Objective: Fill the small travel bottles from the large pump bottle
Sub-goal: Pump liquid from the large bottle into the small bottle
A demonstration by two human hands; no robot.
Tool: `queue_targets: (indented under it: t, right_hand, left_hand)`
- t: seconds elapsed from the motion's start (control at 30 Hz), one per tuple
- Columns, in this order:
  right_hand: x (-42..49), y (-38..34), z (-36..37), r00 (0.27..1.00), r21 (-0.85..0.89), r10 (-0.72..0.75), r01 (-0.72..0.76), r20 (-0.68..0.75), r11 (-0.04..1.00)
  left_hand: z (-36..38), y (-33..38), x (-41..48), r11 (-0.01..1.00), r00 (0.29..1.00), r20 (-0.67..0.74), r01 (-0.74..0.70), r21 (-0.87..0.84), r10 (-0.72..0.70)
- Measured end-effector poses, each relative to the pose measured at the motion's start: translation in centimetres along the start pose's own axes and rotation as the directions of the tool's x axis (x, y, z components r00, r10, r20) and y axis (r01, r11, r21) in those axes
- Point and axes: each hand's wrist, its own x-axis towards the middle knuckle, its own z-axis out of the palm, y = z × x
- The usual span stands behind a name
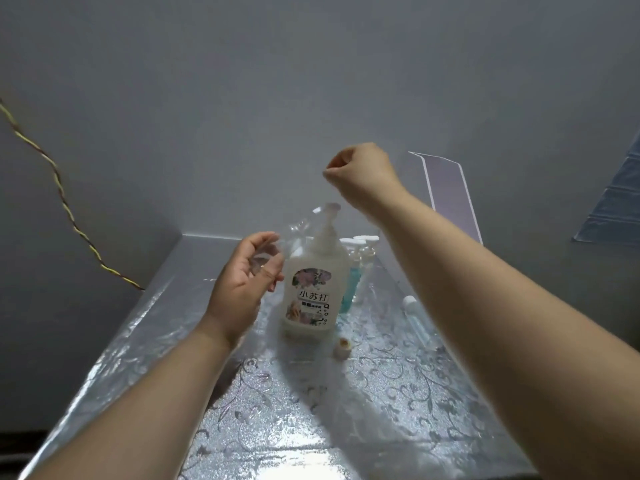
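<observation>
Two bare arms reach out over a table (311, 427) covered in a silvery cloth with a leaf pattern. Far left, a twisted yellow and red cord (61, 188) runs down the grey wall to the table's edge. Next comes the left hand (242, 285), raised above the cloth with the palm turned inward. Its fingers and thumb are curled round a small clear bottle (258, 263), which is blurred and hard to make out. Just beside that hand stands the large pump bottle (311, 271), upright near the middle of the table. It holds a milky white liquid, has a flowered label on the front, and its pump head (329, 209) is on top. Close behind it on the right is a cluster of small travel bottles (365, 242) with white pump tops, one of them a blue bottle (349, 289). A small white cap (343, 348) lies on the cloth in front of the big bottle's right side. The right hand (362, 171) is held high, above and to the right of the pump head and apart from it. Its fingers are bunched into a closed fist, and I can see nothing in them. Under that forearm another clear bottle (420, 322) with a white cap lies on its side. A pale sheet (450, 195) leans against the wall behind.
</observation>
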Motion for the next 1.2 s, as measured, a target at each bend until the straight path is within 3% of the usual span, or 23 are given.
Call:
queue_targets:
  t: [0.1,0.23,0.57,0.9,1.1,1.2]
  right_hand:
    - [1.7,-1.0,1.3,0.993,-0.089,-0.041,0.051,0.112,0.995]
    - [2.4,-1.7,2.5,0.929,-0.192,0.02,0.055,0.37,0.98]
    - [2.4,-0.3,3.8,0.93,-0.11,0.006,0.037,0.367,0.993]
    - [2.9,-0.3,5.3,0.878,-0.341,0.065,0.115,0.475,0.933]
    - [1.9,0.1,4.6,0.87,-0.287,0.045,0.113,0.492,0.951]
    - [1.7,-0.4,3.7,0.884,-0.181,0.019,0.075,0.467,0.981]
  left_hand:
    - [0.1,-0.1,0.2,1.0,1.0,-0.012,-0.01,0.026,0.01]
    - [0.3,0.2,0.2,0.999,1.0,-0.023,-0.02,0.029,0.021]
    - [0.4,0.7,0.1,0.996,0.997,-0.038,-0.066,0.06,0.068]
    - [0.5,0.3,0.0,0.997,0.998,0.016,-0.063,0.036,0.063]
    - [0.3,0.0,0.2,0.997,0.997,-0.045,-0.069,0.023,0.07]
    - [0.5,0.5,0.1,0.995,0.99,-0.095,-0.103,-0.008,0.102]
